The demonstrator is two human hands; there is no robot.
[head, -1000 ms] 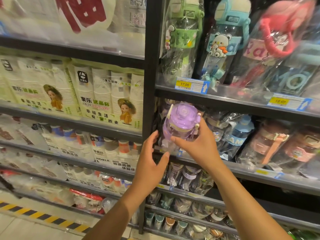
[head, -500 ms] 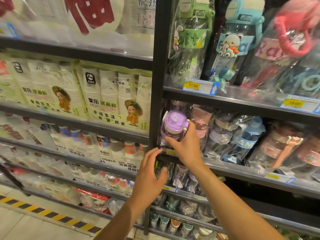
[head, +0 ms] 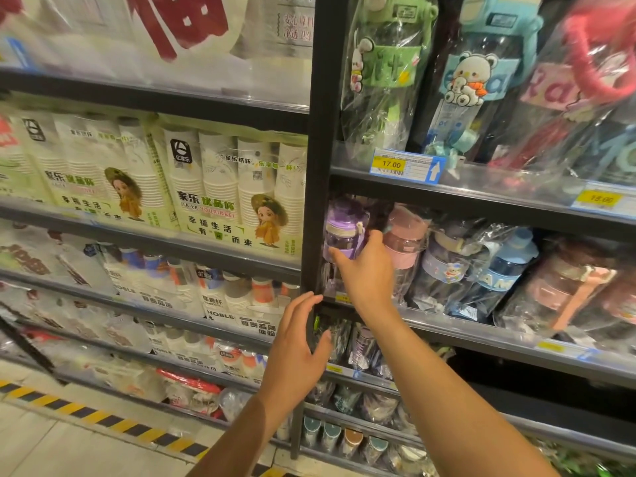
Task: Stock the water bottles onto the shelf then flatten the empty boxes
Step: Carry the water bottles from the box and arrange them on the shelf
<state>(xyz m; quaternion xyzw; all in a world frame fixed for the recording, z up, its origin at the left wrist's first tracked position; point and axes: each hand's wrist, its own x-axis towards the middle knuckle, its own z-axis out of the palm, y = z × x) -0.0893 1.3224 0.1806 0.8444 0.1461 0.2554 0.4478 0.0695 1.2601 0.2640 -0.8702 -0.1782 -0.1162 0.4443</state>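
Observation:
A purple water bottle (head: 342, 228) in clear wrap stands at the far left end of the middle shelf (head: 481, 333), tucked against the black upright post (head: 318, 166). My right hand (head: 364, 273) reaches into the shelf and grips the bottle's lower body, thumb on its left side and fingers on its right. My left hand (head: 296, 349) hovers below with fingers spread and relaxed, close to the post and holding nothing. A pink bottle (head: 404, 239) stands right beside the purple one.
More wrapped bottles fill the shelf to the right, including a blue one (head: 509, 266). Larger green, blue and red bottles stand on the shelf above, behind a 17.00 price tag (head: 402, 165). Paper cup packs (head: 220, 187) fill the left bay. A yellow-black stripe (head: 103, 421) marks the floor.
My right hand has carried the purple bottle from in front of the shelf back into its far left end. My left hand has dropped lower and stayed open.

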